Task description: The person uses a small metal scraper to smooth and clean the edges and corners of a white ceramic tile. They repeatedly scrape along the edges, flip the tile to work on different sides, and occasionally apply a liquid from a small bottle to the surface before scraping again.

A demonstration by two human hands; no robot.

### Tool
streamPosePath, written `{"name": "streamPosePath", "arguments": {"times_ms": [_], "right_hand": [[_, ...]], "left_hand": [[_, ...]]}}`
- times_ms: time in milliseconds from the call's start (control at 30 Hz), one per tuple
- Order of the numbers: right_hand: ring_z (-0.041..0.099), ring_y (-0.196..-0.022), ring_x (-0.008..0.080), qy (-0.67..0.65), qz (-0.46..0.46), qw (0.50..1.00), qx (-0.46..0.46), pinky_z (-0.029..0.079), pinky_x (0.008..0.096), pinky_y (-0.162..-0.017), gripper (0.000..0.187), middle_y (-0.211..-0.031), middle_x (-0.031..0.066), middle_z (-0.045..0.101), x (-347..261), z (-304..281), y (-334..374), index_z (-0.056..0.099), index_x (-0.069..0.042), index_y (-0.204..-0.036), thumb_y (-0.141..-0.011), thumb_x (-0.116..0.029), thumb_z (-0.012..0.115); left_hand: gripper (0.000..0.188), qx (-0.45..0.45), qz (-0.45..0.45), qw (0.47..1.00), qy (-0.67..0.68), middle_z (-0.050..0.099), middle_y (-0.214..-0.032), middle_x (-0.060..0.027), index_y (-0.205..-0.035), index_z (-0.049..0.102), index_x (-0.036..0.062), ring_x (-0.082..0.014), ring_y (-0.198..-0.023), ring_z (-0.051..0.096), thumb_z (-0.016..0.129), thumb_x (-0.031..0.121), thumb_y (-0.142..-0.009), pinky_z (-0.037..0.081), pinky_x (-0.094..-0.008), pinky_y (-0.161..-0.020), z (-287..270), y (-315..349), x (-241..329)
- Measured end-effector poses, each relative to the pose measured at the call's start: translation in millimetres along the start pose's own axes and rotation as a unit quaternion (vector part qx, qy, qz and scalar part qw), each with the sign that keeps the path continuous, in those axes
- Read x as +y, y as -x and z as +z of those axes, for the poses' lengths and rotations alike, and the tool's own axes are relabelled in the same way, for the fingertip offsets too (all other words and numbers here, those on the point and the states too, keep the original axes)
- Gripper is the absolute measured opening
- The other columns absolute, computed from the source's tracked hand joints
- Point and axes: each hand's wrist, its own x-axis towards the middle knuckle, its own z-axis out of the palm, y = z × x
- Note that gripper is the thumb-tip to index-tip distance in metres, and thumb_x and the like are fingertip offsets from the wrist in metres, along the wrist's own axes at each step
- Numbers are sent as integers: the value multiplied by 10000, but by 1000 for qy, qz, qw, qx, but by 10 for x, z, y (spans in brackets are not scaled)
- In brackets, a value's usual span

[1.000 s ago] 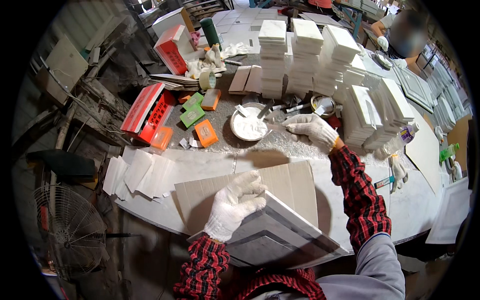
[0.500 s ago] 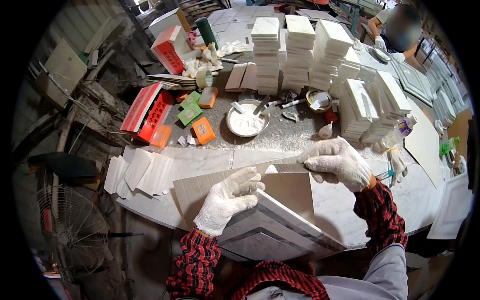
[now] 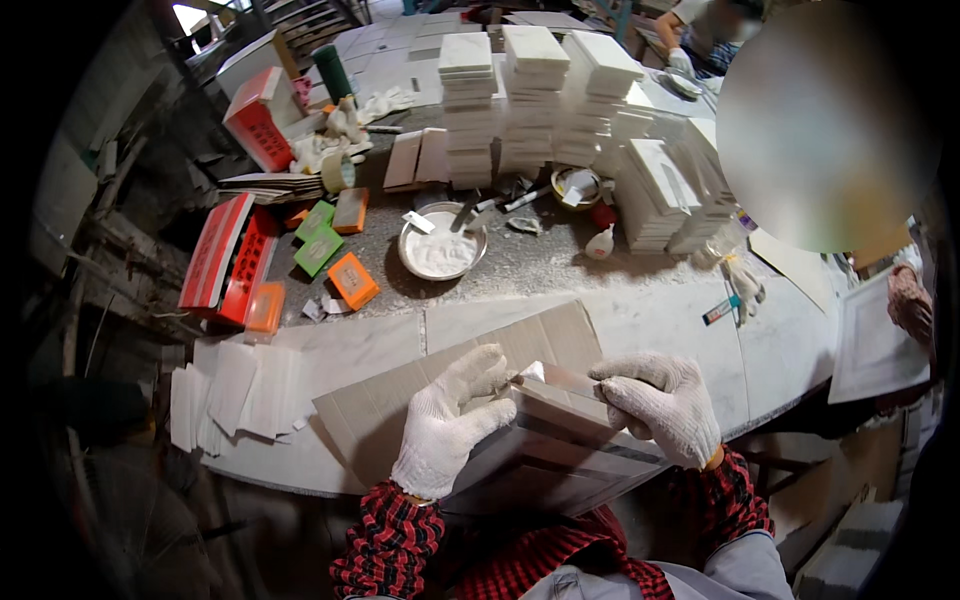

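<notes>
Two gloved hands, drawn nearer each other than half a second ago: right hand (image 3: 658, 405) lowered from above the far edge of the slab (image 3: 560, 465) to the slab's upper edge. Slab now in deeper shade. New at far right: one patterned sleeve (image 3: 908, 305) against a white panel (image 3: 865, 340). View shifted, so that the table's contents sit further left.

Table (image 3: 780, 365): pale, grey-veined, edge curved by the lens. Directly behind the hands, one sheet of cardboard (image 3: 355, 405). Left of the left hand (image 3: 450, 425), white strips (image 3: 235, 390), overlapping. Beyond the hands: one bowl (image 3: 440, 276) of white paste (image 3: 445, 256), tools standing in it; green boxes (image 3: 318, 252); orange box (image 3: 353, 282); red box (image 3: 215, 265); tall white stacks (image 3: 468, 120). Right of the right hand, a limp glove (image 3: 748, 285). Farther off, a second person's gloved hand (image 3: 681, 63).

Left hand: curled narrowly over the slab's upper left edge, thumb near the corner. Right hand: thumb and fingers pinched on a thin blade (image 3: 578, 382), partly blurred, at the slab's upper edge. Slab: tilted, grey-banded, below and between both hands, just in front of the cardboard.
</notes>
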Motion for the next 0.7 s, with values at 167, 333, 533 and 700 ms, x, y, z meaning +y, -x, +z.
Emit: {"name": "streamPosePath", "arguments": {"times_ms": [167, 333, 533, 700], "right_hand": [[596, -590, 67, -16, 25, 995, 100, 462, 209, -524, 275, -719, 53, 690, 46, 215, 262, 719, 36, -1119, -917, -142, 661], [638, -632, 77, -10, 20, 989, 146, 486, 210, -536, 250, -751, 64, 706, 95, 330, 421, 719, 38, -1117, -928, -112, 657], [648, -634, 82, -30, 41, 981, 188, 495, 209, -541, 241, -791, 78, 726, 178, 368, 480, 719, 42, -1112, -927, -98, 654], [567, -543, 56, -15, 3, 979, 204, 424, 196, -485, 228, -697, 68, 692, 197, 453, 436, 734, 32, -1055, -905, -123, 658]], "left_hand": [[631, -18, -17, 1000, 3, 610, -1339, -167, -1437, 477, -27, -197, -1204, 595, 646, -113, -835, 502, -300, -982, 62, 15, 30], [610, -39, -38, 998, 21, 637, -1269, -143, -1418, 484, -40, -188, -1167, 603, 653, -111, -836, 505, -300, -973, 82, -22, -3], [604, -39, -41, 998, 22, 649, -1230, -132, -1410, 486, -47, -173, -1129, 611, 667, -104, -837, 508, -296, -964, 71, -33, 18], [604, -38, -45, 998, 39, 648, -1240, -142, -1407, 490, -40, -164, -1114, 615, 671, -103, -835, 511, -290, -956, 54, -28, -4]]}}
